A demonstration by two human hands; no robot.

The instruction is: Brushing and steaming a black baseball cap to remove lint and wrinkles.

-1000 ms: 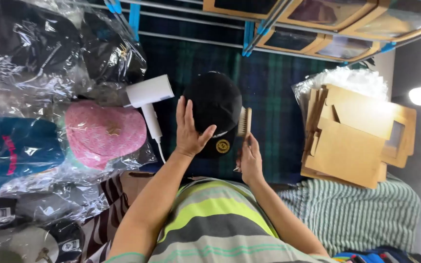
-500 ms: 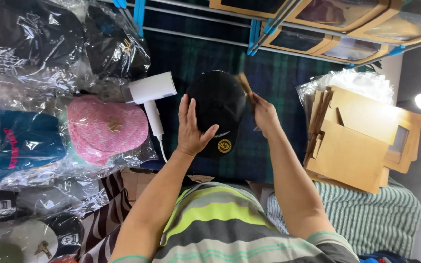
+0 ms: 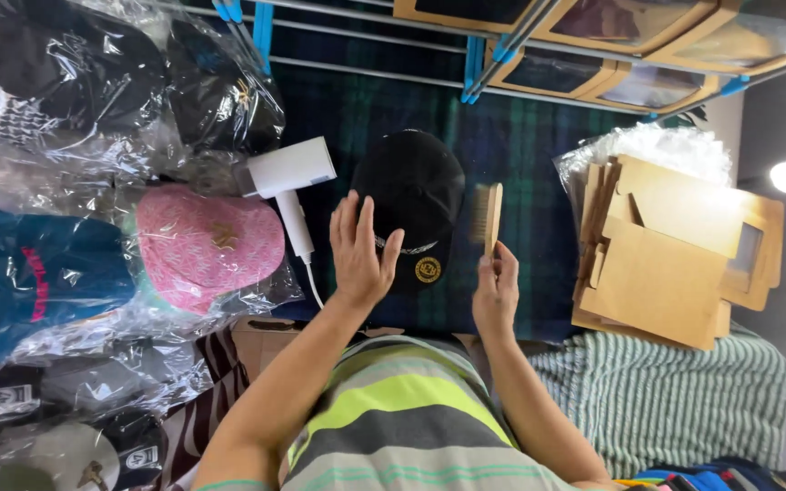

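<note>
A black cap [image 3: 411,186] with a round yellow patch lies on the dark green plaid cloth [image 3: 529,155]. My left hand [image 3: 361,250] rests flat on the cap's near side, fingers spread. In my right hand [image 3: 497,291] I grip the handle of a wooden brush [image 3: 487,216], held upright just off the cap's right edge.
A white hair dryer [image 3: 288,173] lies left of the cap. A pink cap in plastic [image 3: 206,245] and several other bagged caps fill the left side. Flat cardboard boxes [image 3: 675,255] are stacked at right. Metal rack bars [image 3: 393,68] run across the top.
My right hand has drawn the brush back from the cap's top right edge toward me, to the cap's right side. My left hand stays on the cap.
</note>
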